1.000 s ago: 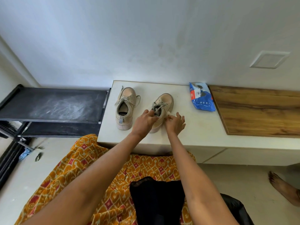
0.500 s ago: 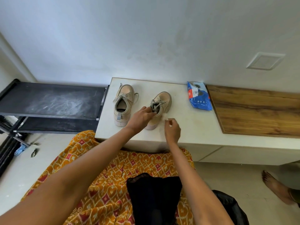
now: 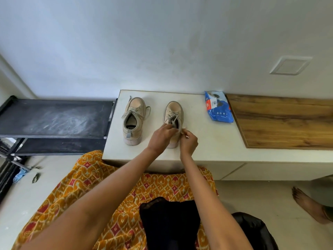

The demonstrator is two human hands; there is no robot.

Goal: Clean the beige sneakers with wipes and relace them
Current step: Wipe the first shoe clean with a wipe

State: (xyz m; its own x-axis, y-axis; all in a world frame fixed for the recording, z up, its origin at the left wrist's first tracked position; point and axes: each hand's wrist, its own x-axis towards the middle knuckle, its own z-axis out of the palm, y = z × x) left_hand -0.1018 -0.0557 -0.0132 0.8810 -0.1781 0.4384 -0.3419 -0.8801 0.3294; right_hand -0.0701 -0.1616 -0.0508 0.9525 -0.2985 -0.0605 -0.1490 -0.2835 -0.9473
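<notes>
Both hands pinching lace ends: left hand (image 3: 161, 136), right hand (image 3: 188, 142), at right sneaker (image 3: 173, 112) on near counter (image 3: 207, 141). Risk: uneven pull drags lace (image 3: 173, 118) out of eyelet, tips shoe.

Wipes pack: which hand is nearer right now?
Right. The right hand is at the near sneaker's heel side, pinching a lace end, with bare counter between it and the wipes pack. The left hand is further left, at the same sneaker's opening.

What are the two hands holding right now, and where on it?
Both hands work the right sneaker: the left hand grips it at the collar by the laces, the right hand pinches a lace end beside it.
</notes>
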